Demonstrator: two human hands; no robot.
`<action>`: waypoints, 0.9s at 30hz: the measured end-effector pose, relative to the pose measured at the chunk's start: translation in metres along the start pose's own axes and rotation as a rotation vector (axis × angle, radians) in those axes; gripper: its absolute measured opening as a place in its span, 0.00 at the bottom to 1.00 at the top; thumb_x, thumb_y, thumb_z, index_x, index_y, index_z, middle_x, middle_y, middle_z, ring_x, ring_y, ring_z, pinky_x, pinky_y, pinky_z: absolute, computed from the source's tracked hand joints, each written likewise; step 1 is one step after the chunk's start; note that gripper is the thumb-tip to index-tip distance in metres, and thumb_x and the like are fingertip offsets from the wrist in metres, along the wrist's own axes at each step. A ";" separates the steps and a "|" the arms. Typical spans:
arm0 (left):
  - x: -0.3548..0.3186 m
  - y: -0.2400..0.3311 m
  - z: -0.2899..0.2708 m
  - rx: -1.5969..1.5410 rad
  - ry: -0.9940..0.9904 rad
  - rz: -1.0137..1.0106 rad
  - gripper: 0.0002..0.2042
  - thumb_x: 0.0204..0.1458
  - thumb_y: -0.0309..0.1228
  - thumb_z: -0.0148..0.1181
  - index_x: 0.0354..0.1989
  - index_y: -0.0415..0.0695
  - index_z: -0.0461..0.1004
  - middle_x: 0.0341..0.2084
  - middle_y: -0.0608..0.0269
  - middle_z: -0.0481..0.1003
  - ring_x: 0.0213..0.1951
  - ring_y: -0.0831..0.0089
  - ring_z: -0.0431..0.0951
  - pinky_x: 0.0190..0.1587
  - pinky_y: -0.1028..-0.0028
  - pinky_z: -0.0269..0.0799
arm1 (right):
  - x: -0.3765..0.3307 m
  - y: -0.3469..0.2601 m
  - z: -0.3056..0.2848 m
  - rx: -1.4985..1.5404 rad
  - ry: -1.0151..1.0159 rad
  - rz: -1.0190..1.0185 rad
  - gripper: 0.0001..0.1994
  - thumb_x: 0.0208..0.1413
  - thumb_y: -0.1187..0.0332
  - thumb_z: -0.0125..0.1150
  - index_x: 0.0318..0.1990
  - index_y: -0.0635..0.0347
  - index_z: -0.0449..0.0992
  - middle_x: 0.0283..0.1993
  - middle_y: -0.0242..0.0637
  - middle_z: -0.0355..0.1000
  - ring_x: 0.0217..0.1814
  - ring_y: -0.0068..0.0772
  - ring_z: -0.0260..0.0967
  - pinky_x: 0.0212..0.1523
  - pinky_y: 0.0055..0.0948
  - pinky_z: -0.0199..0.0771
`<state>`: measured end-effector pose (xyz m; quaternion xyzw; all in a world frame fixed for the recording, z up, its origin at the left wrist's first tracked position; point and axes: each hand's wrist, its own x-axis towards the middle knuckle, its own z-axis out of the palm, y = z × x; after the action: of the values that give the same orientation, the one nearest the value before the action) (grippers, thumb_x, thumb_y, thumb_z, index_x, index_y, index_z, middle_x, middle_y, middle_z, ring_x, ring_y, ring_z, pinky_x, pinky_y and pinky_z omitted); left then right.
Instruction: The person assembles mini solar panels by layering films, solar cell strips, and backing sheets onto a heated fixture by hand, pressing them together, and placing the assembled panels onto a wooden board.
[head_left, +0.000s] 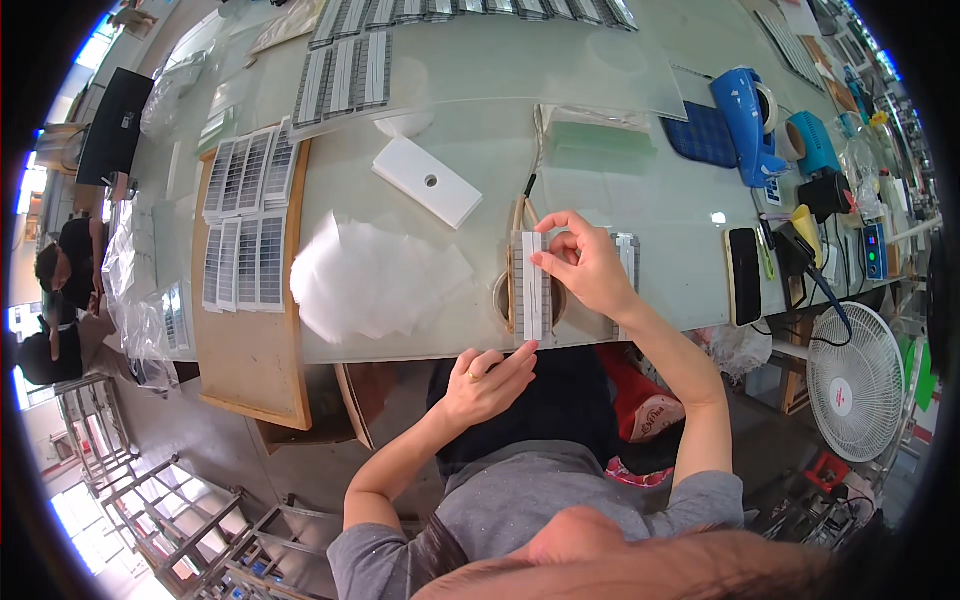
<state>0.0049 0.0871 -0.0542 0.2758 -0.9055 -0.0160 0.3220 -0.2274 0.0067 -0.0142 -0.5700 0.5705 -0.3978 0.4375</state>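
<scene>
A narrow grey panel with a grid pattern lies lengthwise in front of me near the table's front edge, a white strip along its middle. At its far end, my right hand has its thumb and index finger bent onto the strip. My left hand reaches the near end with its extended fingertips, the other fingers loosely bent. Under the panel, a round dark-rimmed shape partly shows. Just right of it lies a similar panel, partly behind my right wrist.
Thin white sheets lie left of the panel, with a white holed block beyond. A wooden board holding several gridded panels overhangs the front edge. To the right are a phone, blue tape dispenser and white fan.
</scene>
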 end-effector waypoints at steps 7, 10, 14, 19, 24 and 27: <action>0.000 -0.003 -0.001 0.012 -0.002 0.034 0.13 0.43 0.32 0.70 0.39 0.54 0.80 0.56 0.80 0.75 0.43 0.77 0.65 0.40 0.76 0.62 | 0.002 0.002 0.000 -0.032 -0.001 -0.052 0.14 0.53 0.72 0.70 0.44 0.61 0.73 0.23 0.36 0.77 0.17 0.17 0.56 0.21 0.24 0.56; 0.000 -0.005 -0.001 0.011 -0.004 0.054 0.13 0.43 0.32 0.70 0.40 0.53 0.80 0.56 0.79 0.74 0.43 0.77 0.65 0.39 0.75 0.62 | 0.002 0.002 -0.001 -0.025 -0.003 -0.047 0.14 0.53 0.72 0.70 0.44 0.61 0.73 0.23 0.37 0.77 0.17 0.18 0.57 0.21 0.24 0.56; 0.000 -0.007 -0.001 0.010 -0.014 0.068 0.13 0.43 0.32 0.69 0.40 0.52 0.80 0.56 0.79 0.74 0.43 0.77 0.65 0.39 0.75 0.62 | 0.002 0.001 -0.001 -0.028 -0.001 -0.035 0.13 0.53 0.72 0.70 0.44 0.61 0.73 0.22 0.36 0.77 0.17 0.18 0.57 0.22 0.24 0.57; 0.000 -0.007 -0.002 0.003 -0.015 0.071 0.14 0.43 0.32 0.69 0.42 0.52 0.80 0.56 0.78 0.74 0.44 0.77 0.66 0.40 0.76 0.62 | 0.001 0.002 -0.001 -0.039 0.002 -0.066 0.14 0.53 0.71 0.70 0.44 0.61 0.73 0.22 0.36 0.77 0.17 0.19 0.57 0.21 0.25 0.57; 0.000 -0.009 -0.003 0.006 -0.025 0.082 0.14 0.44 0.32 0.69 0.42 0.52 0.80 0.56 0.78 0.74 0.44 0.77 0.66 0.40 0.76 0.62 | 0.002 -0.004 -0.003 -0.029 -0.042 0.065 0.14 0.54 0.68 0.71 0.44 0.57 0.73 0.24 0.29 0.77 0.20 0.21 0.60 0.40 0.26 0.61; 0.001 -0.009 -0.003 0.005 -0.026 0.090 0.14 0.44 0.32 0.69 0.42 0.52 0.80 0.56 0.78 0.75 0.44 0.77 0.66 0.40 0.76 0.62 | 0.000 0.002 -0.002 -0.099 -0.027 -0.006 0.13 0.54 0.66 0.70 0.44 0.54 0.73 0.24 0.26 0.76 0.22 0.21 0.60 0.51 0.28 0.55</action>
<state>0.0109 0.0791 -0.0528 0.2354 -0.9211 -0.0026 0.3101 -0.2299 0.0070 -0.0158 -0.5980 0.5818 -0.3628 0.4151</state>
